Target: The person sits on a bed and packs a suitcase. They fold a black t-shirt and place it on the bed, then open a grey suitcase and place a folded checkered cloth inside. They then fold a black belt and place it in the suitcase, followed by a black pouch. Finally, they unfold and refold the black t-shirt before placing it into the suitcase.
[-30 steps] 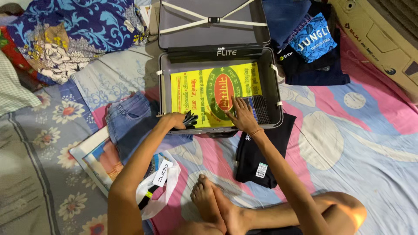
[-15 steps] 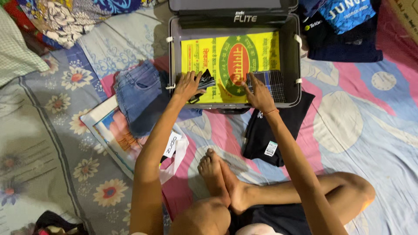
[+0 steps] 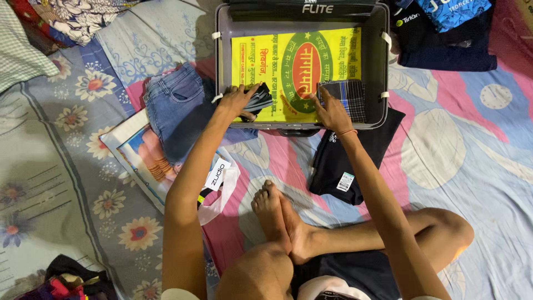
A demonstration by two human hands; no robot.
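A bed or floor mat spread with a patterned sheet (image 3: 466, 166) in pink, blue and grey fills the view, with the person sitting cross-legged on it, bare feet (image 3: 280, 216) tucked in front. An open grey suitcase (image 3: 384, 66) lies ahead, its bottom lined with a yellow printed bag (image 3: 266, 55). The left hand (image 3: 236, 101) is closed around a small dark striped folded cloth (image 3: 259, 100) at the near left corner of the case, and the right hand (image 3: 333, 114) rests with fingers spread, pressing flat on a dark checked folded cloth (image 3: 350, 97) at the near right corner. The two hands are well apart, one at each front corner, each in contact with its own piece. To do this well, it seems best to keep each piece folded flat, push it snug against the case wall and leave the middle free. Folded blue jeans (image 3: 177, 108) lie just left of the case, a black garment with a tag (image 3: 347, 166) lies just below its front edge near the right wrist, and a white carrier bag (image 3: 219, 183) sits under the left forearm.
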